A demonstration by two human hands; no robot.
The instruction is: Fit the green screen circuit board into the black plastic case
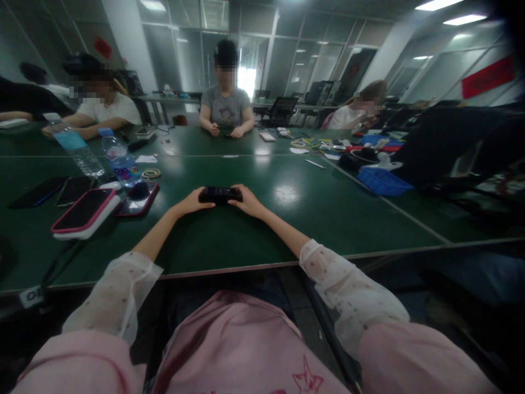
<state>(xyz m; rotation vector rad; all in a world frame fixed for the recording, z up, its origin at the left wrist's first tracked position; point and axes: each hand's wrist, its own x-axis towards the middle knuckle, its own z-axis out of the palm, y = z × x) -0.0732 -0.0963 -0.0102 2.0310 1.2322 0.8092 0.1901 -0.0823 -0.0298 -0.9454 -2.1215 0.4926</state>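
Note:
A black phone-like device (220, 195) lies crosswise between my two hands, just above or on the green table (262, 235). Faint lit marks show on its upper face; its exact kind is unclear. My left hand (193, 202) grips its left end, with the thumb along the near side. At the opposite end my right hand (248, 201) is closed round the device in the same way. To the left of my hands lies a dark phone with a red edge (139, 199), and beyond it a pink-rimmed phone (84, 210) rests on a white block.
Two plastic bottles, one with a blue label (74, 141) and one with a blue cap (118, 156), stand at the left. A blue tray (383, 181) and tangled cables (307, 143) are at the right. Several people sit around the table, one person (225, 106) directly opposite.

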